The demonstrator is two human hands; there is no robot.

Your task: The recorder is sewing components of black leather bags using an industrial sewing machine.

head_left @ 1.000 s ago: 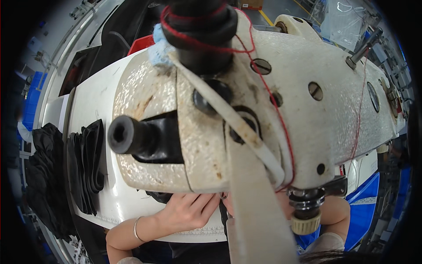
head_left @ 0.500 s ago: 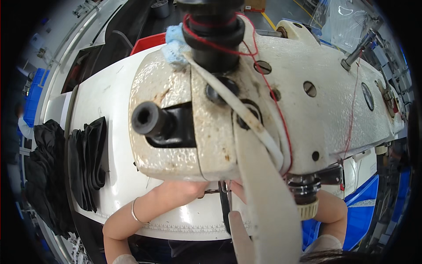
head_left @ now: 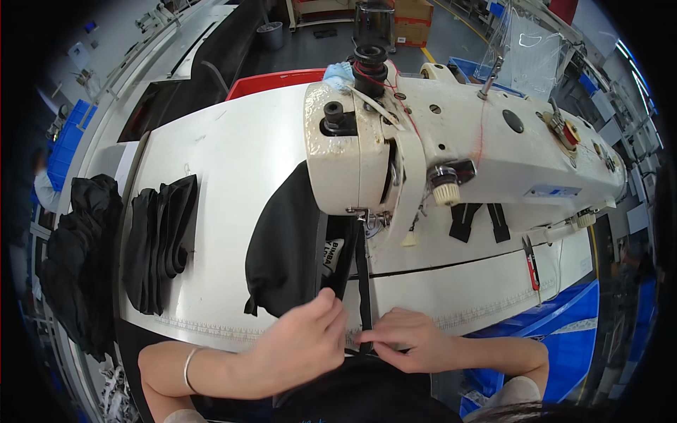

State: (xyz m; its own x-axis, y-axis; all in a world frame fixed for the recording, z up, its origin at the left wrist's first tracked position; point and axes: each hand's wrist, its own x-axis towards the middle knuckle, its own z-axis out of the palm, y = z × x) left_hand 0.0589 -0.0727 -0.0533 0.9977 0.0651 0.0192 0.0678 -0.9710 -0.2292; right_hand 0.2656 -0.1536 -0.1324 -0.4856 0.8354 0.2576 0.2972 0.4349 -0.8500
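A black fabric piece (head_left: 282,243) with a white printed label (head_left: 331,255) lies partly under the head of a white sewing machine (head_left: 486,134). From beneath the needle area a narrow black strip (head_left: 364,296) runs toward me over the table's front edge. My right hand (head_left: 412,342) pinches this strip between thumb and forefinger near its lower part. Close to the fabric's near edge, my left hand (head_left: 307,342) is closed with its fingers curled. Whatever it grips is hidden behind the fingers. A bracelet circles my left wrist.
Folded black fabric pieces (head_left: 159,243) lie on the left of the white table (head_left: 226,148), beside a larger black pile (head_left: 81,261). Right of the needle lie two short black strips (head_left: 462,222) and red-handled snips (head_left: 531,264). Blue bins (head_left: 564,359) stand below right.
The view has drawn back from the machine head, exposing the black fabric and strip. Both hands, partly hidden behind the machine before, now show at the table's front edge.
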